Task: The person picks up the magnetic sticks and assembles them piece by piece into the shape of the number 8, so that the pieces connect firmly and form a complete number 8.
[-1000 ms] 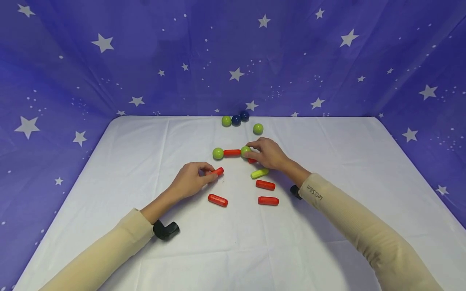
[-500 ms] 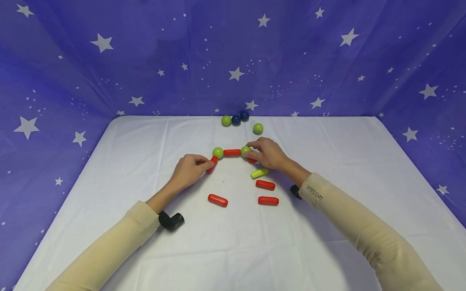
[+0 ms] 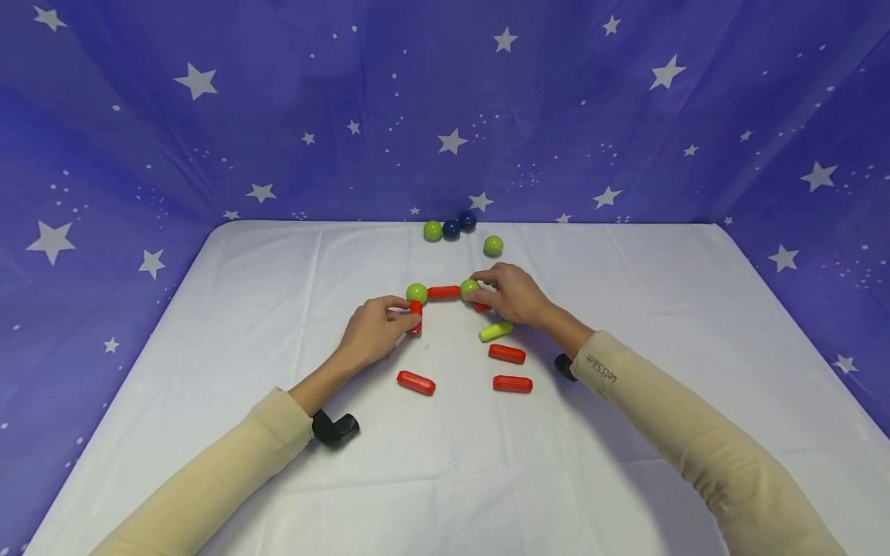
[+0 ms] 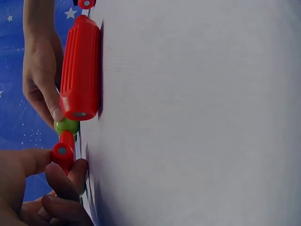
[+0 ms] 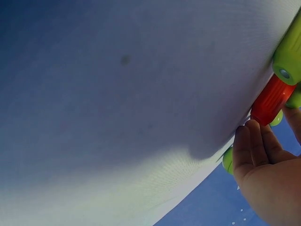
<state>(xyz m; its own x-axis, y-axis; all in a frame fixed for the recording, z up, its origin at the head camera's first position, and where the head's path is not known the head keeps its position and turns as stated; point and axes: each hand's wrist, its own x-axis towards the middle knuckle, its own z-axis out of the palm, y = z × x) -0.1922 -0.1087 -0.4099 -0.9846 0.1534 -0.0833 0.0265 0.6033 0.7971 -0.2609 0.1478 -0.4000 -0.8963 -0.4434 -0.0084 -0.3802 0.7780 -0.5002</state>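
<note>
My left hand (image 3: 373, 332) pinches a red magnetic rod (image 3: 416, 318) between thumb and fingers. The rod points away from me, its far end right at the left green ball (image 3: 416, 293); its silvery end disc faces the left wrist view. A second red rod (image 3: 443, 292) lies crosswise and links that ball to the right green ball (image 3: 469, 290). My right hand (image 3: 514, 295) holds this right ball with thumb and fingertips. Beneath the right palm another red rod (image 5: 272, 100) is partly hidden, its end close to the fingertips in the right wrist view.
Nearer me lie a yellow-green rod (image 3: 496, 332) and loose red rods, one left (image 3: 416, 383) and two right (image 3: 507, 354). At the back sit two dark blue balls (image 3: 451, 229), a green ball (image 3: 433, 231) and another green ball (image 3: 493, 246). A starry blue curtain (image 3: 445, 93) borders the table.
My left hand has brought its red rod forward to the left green ball and swung it from slanting to pointing straight away. My right hand stays on its ball.
</note>
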